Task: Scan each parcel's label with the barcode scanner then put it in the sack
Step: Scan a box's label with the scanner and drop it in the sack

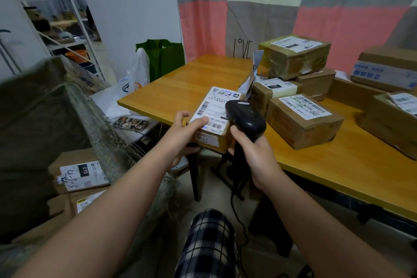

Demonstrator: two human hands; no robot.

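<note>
My left hand (184, 133) grips a small cardboard parcel (214, 115) by its left end, thumb lying on its white label, at the near left corner of the wooden table (352, 165). My right hand (255, 156) holds the black barcode scanner (246, 117) by its handle. The scanner's head sits just over the right side of that label. A large woven sack (45, 124) stands open at the left, with labelled parcels (79, 176) visible low in its mouth.
Several more cardboard parcels (302, 119) are piled on the table's right half, one stacked high (295, 55). The scanner's cable (237, 214) hangs down past my knee. A phone (130, 123) lies on a low white surface beside the table. A green bag (163, 57) and shelving (56, 18) stand behind.
</note>
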